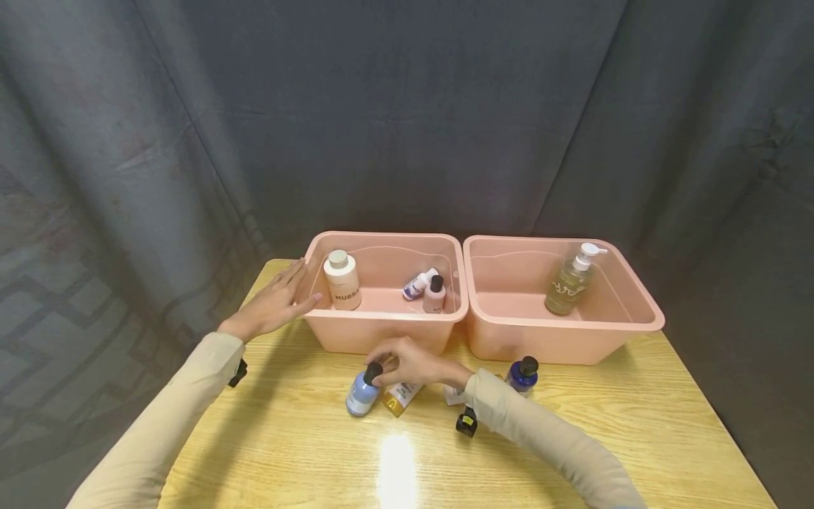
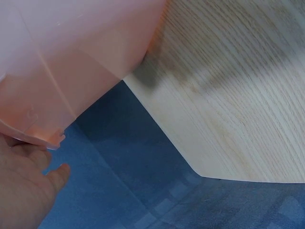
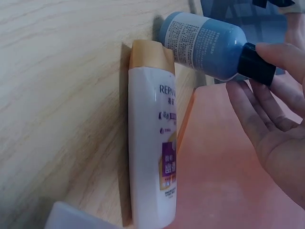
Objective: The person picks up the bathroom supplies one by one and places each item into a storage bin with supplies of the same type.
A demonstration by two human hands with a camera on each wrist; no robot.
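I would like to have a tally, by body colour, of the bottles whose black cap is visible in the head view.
Light blue: 1, the light-blue bottle pinched by the right hand
Dark blue: 1, the dark-blue bottle on the table
Pinkish: 1, the pinkish bottle in the left-side bin
Total: 3

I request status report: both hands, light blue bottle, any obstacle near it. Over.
Right hand grips light blue bottle by its cap. Left hand at rim of left bin. White tube close beside bottle, possibly in the way.
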